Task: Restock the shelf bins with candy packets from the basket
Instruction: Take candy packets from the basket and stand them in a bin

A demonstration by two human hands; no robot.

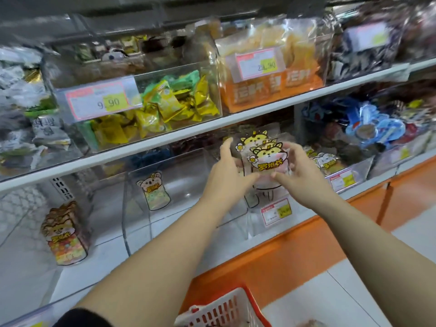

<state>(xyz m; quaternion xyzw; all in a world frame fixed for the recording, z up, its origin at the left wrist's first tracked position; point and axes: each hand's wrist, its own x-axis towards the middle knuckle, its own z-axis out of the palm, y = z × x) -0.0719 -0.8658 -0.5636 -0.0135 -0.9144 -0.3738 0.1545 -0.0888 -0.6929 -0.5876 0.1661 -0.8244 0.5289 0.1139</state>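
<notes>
packets (266,159): upright stack, frame centre | left hand (226,175): straight fingers against left edge, thumb beneath | right hand (302,178): curled round right edge | bin (257,223): directly below, long axis vertical | basket (226,308): bottom edge

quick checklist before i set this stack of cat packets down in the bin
1. Grip on the cat packets: right hand curls round one side, left hand steadies the other: ok.
2. Stack squared up: the packets are fanned, with their tops stepped: not ok.
3. Position: the stack appears to be over the clear bin with the price tag: ok.
4. Room in that bin: hands and stack hide most of it: cannot tell.
5. More stock in the basket: only a corner shows: cannot tell.
</notes>
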